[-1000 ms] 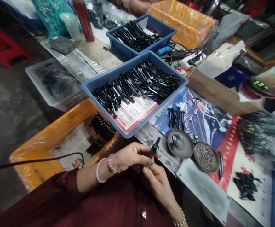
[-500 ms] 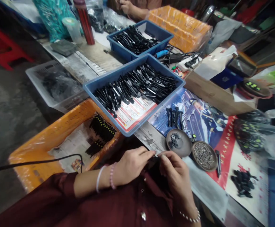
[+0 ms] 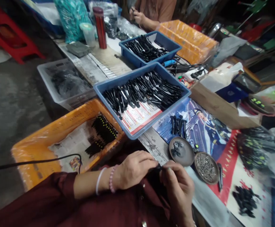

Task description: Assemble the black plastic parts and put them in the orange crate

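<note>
The left hand [image 3: 136, 168] and right hand [image 3: 180, 186] pinch one black piece [image 3: 158, 167] in their fingers, near two round dishes [image 3: 186, 153].

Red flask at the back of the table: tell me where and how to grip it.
Best gripped around its middle, from the near side: the flask stands upright, a tall cylinder, with a plastic cup to its left and a clear bag behind.

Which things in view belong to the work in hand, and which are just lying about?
Likely in use:
- small black piece between left hand and right hand
- blue plastic tray of slim black pieces
- round brown dish of small silvery parts

Probably just lying about:
- red cylindrical flask
- translucent plastic cup
</note>
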A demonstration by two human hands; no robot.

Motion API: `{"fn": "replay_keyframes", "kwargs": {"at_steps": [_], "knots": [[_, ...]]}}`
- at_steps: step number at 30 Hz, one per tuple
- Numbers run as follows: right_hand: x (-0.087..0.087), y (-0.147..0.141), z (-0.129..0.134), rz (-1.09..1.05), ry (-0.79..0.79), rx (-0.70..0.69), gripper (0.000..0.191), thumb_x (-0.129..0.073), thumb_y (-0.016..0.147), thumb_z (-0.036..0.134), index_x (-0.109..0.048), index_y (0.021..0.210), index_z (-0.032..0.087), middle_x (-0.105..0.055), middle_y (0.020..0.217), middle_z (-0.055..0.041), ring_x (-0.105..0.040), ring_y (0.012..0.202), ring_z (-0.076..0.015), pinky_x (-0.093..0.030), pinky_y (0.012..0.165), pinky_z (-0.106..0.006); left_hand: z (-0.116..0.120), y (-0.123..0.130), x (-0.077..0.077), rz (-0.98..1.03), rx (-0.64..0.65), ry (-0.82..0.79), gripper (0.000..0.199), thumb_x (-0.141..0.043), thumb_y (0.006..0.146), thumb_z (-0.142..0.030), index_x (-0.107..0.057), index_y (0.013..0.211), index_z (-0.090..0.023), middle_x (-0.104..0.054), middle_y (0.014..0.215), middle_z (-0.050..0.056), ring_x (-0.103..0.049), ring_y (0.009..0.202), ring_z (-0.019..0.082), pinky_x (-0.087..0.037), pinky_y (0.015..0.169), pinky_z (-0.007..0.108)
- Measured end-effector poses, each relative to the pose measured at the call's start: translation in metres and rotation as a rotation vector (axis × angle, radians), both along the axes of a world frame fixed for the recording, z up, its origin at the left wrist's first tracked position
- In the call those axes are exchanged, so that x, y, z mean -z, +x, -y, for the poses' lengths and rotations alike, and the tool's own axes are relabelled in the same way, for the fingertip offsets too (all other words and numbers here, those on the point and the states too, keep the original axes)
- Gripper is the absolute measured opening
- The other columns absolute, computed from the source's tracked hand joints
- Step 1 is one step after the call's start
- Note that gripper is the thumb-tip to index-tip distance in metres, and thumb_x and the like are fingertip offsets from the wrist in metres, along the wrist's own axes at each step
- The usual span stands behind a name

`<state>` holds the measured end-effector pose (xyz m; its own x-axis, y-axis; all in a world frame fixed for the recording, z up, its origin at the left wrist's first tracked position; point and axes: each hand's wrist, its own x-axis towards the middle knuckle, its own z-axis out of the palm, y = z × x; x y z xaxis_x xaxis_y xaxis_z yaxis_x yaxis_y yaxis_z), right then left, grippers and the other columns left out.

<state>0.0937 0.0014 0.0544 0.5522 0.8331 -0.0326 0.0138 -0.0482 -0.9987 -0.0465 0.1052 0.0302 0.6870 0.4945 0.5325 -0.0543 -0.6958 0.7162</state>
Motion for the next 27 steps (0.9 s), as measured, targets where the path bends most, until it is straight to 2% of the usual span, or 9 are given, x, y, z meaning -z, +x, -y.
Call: {"fn": "replay_keyframes", "kwargs": {"at_steps": [3,7,10,12,15,20,23,25,27], "knots": [[-0.003,0.001,-0.008,-0.043,-0.125,-0.001,0.022,-0.065,0.088,0.039,-0.064,0.085,0.018,-0.053,0.055,0.0034,-0.045,0.046,-0.0087,-0.033,0.043,-0.018,-0.004,-0.003,-0.003,-0.086,0.092,-0.581,0.005,-0.057,0.086,-0.015,-0.062,0.088,-0.014,-0.066,0.086,0.006,-0.063,0.079,0.016,-0.052,0.07,0.027],[-0.005,0.002,-0.032,-0.135,-0.24,-0.054,0.031,-0.07,0.082,0.046,-0.064,0.087,0.016,-0.048,0.052,0.0054,-0.043,0.043,-0.0073,-0.034,0.041,-0.017,-0.01,-0.009,-0.003,-0.105,0.277,-1.573,0.026,-0.071,0.078,-0.031,-0.06,0.095,-0.016,-0.065,0.071,0.001,-0.059,0.058,0.012,-0.045,0.055,0.023],[-0.002,0.004,-0.055,-0.083,-0.262,-0.119,0.035,-0.073,0.079,0.047,-0.066,0.094,0.016,-0.054,0.063,0.0033,-0.047,0.049,-0.0087,-0.039,0.044,-0.018,-0.016,-0.015,-0.003,0.08,0.382,-1.923,0.035,-0.078,0.072,-0.031,-0.062,0.099,-0.015,-0.07,0.082,0.007,-0.062,0.062,0.012,-0.048,0.058,0.025],[0.001,0.006,-0.067,-0.027,-0.218,-0.134,0.039,-0.072,0.08,0.048,-0.065,0.104,0.018,-0.058,0.071,0.002,-0.049,0.053,-0.0092,-0.041,0.047,-0.019,-0.019,-0.022,-0.007,0.195,0.383,-1.999,0.032,-0.078,0.073,-0.027,-0.062,0.097,-0.015,-0.072,0.089,0.01,-0.064,0.065,0.013,-0.05,0.061,0.026],[0.005,0.01,-0.075,0.043,-0.164,-0.105,0.04,-0.071,0.083,0.046,-0.063,0.114,0.021,-0.061,0.078,0.0016,-0.05,0.056,-0.0081,-0.043,0.052,-0.019,-0.024,-0.037,-0.019,0.355,0.31,-1.988,0.026,-0.074,0.076,-0.021,-0.063,0.099,-0.013,-0.072,0.092,0.012,-0.064,0.067,0.013,-0.05,0.063,0.026],[0.009,0.013,-0.071,0.179,-0.213,-0.056,0.04,-0.069,0.083,0.049,-0.065,0.109,0.018,-0.062,0.082,-0.0002,-0.052,0.058,-0.0092,-0.044,0.055,-0.021,-0.025,-0.059,-0.036,0.53,0.292,-1.851,0.032,-0.076,0.077,-0.02,-0.064,0.105,-0.012,-0.071,0.095,0.012,-0.064,0.07,0.013,-0.05,0.063,0.025],[0.011,0.011,-0.068,0.304,-0.268,-0.031,0.043,-0.068,0.082,0.052,-0.067,0.104,0.016,-0.063,0.078,-0.0012,-0.054,0.058,-0.012,-0.045,0.056,-0.024,-0.032,-0.065,-0.039,0.638,0.237,-1.76,0.026,-0.075,0.078,-0.019,-0.065,0.101,-0.013,-0.07,0.096,0.011,-0.064,0.072,0.013,-0.051,0.065,0.026],[0.012,0.01,-0.067,0.385,-0.306,-0.037,0.041,-0.066,0.082,0.052,-0.067,0.1,0.015,-0.062,0.071,-0.0006,-0.054,0.059,-0.0143,-0.045,0.058,-0.026,-0.049,-0.07,-0.033,0.698,0.062,-1.627,0.02,-0.069,0.082,-0.019,-0.065,0.101,-0.013,-0.069,0.096,0.011,-0.063,0.071,0.013,-0.051,0.064,0.026],[0.015,0.009,-0.066,0.456,-0.34,-0.052,0.039,-0.064,0.084,0.052,-0.067,0.097,0.015,-0.06,0.064,0.0003,-0.054,0.06,-0.0161,-0.045,0.061,-0.028,-0.079,-0.08,-0.019,0.707,-0.287,-1.409,0.016,-0.061,0.087,-0.017,-0.065,0.103,-0.013,-0.068,0.096,0.009,-0.062,0.071,0.012,-0.052,0.065,0.026]]}}
